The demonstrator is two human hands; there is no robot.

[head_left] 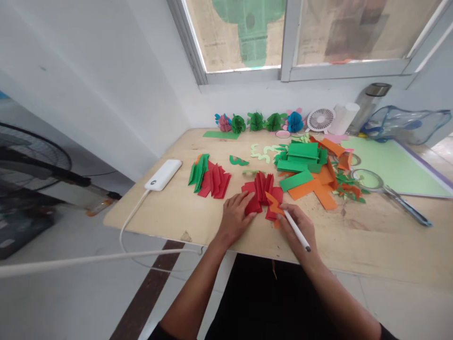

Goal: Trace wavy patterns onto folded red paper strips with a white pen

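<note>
My right hand (297, 228) is closed round a white pen (297, 230), its upper end pointing down toward me. The pen's other end is at an orange zigzag paper piece (273, 204), which lies over red folded paper (264, 187). My left hand (236, 215) rests palm down with fingers spread, its fingertips on the left part of that red paper. Left of it lies a second red pleated piece (215, 181) beside green folded paper (199, 173). A small green curved cutout (239, 160) lies farther back.
Green folded strips (302, 157) and orange strips (323, 189) are piled at right, near tape rolls and a craft knife (406, 206). A power bank (163, 174) with a cable lies left. Paper figures, a small fan (321, 119) and a bottle line the wall.
</note>
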